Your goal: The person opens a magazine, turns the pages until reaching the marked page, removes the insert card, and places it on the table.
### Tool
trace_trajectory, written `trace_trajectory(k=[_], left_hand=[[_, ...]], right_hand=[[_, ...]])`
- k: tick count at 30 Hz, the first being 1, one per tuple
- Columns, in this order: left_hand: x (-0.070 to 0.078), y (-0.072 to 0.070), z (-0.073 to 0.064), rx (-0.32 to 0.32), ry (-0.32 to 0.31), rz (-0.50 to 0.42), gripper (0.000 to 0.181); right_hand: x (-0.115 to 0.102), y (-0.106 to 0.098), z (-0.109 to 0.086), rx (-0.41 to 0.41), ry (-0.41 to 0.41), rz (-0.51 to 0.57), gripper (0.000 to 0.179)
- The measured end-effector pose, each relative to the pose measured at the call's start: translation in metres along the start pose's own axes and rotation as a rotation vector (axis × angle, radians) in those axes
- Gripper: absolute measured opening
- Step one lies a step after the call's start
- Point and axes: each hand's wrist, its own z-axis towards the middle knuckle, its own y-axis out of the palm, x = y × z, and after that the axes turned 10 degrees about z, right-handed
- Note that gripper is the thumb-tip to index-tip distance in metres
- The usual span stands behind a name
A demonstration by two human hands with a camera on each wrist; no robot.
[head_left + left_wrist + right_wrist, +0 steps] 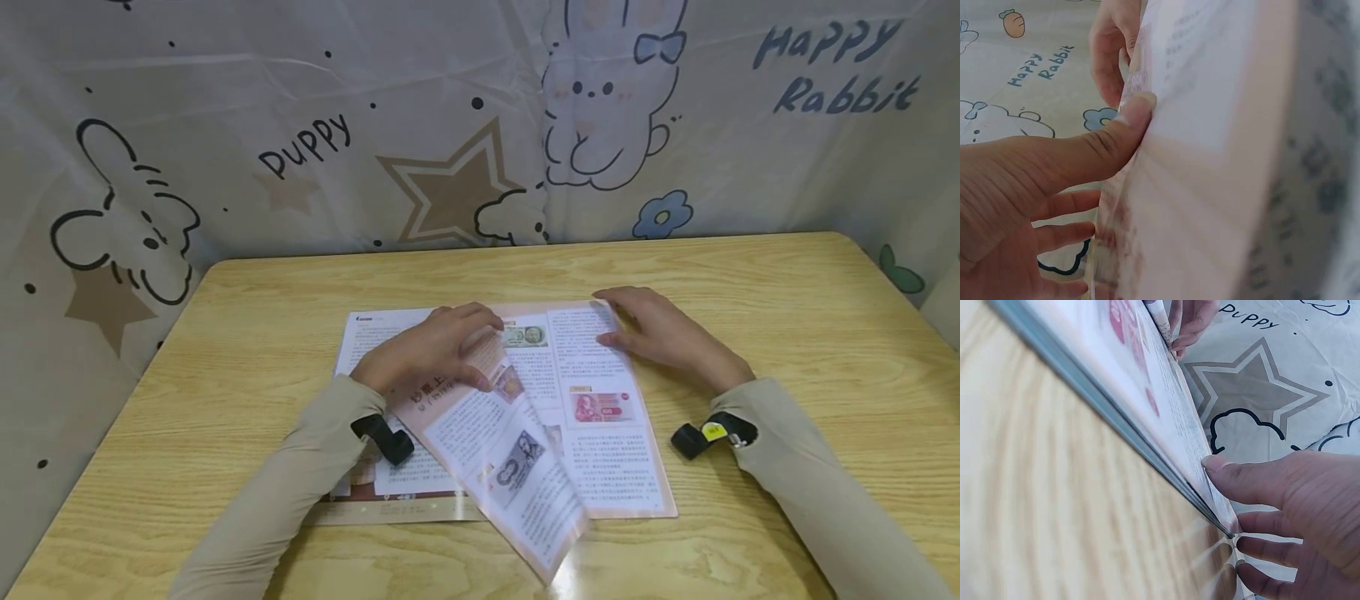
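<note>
An open magazine (615, 450) lies on the table, its pages printed with text and banknote pictures. My left hand (435, 346) is over the middle of it and holds a lifted page (517, 475), whose lower corner swings out past the magazine's near edge. In the left wrist view the thumb (1138, 112) presses on the paper, with the other fingers behind it. My right hand (667, 333) grips the magazine's far right corner. In the right wrist view its thumb (1216, 465) lies on the top page and its fingertips touch the edge.
The wooden table (787, 317) extends around the magazine on all sides. Behind it hangs a pale cloth (300, 67) with cartoon rabbits, stars and lettering. A black strap-on camera sits on each wrist, the right one (705, 437) with a yellow label.
</note>
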Motion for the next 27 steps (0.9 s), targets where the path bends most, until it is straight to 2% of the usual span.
trace_trajectory(k=[5, 9, 13, 19, 23, 27], left_hand=[[0.0001, -0.0030, -0.0009, -0.019, 0.070, 0.059, 0.065], [-0.0008, -0.0045, -0.0008, -0.030, 0.097, 0.090, 0.057], [-0.0022, -0.0050, -0.0007, -0.040, 0.103, 0.105, 0.055], [-0.0028, -0.0055, -0.0028, -0.043, 0.084, 0.098, 0.063], [-0.0028, -0.0057, -0.0047, -0.032, 0.086, 0.077, 0.062], [-0.0037, -0.0057, -0.0058, -0.006, 0.113, 0.070, 0.057]], right_hand=[[0.0001, -0.0004, 0.0000, 0.003, -0.004, -0.002, 0.061], [0.0000, -0.0011, -0.0001, 0.003, -0.003, -0.008, 0.061], [-0.0004, -0.0015, 0.0002, 0.001, 0.000, -0.011, 0.061], [-0.0005, -0.0015, 0.0012, 0.001, -0.010, -0.008, 0.060], [-0.0003, -0.0006, 0.0014, -0.004, -0.013, -0.005, 0.060], [-0.0013, -0.0004, 0.0012, -0.006, -0.006, -0.006, 0.060]])
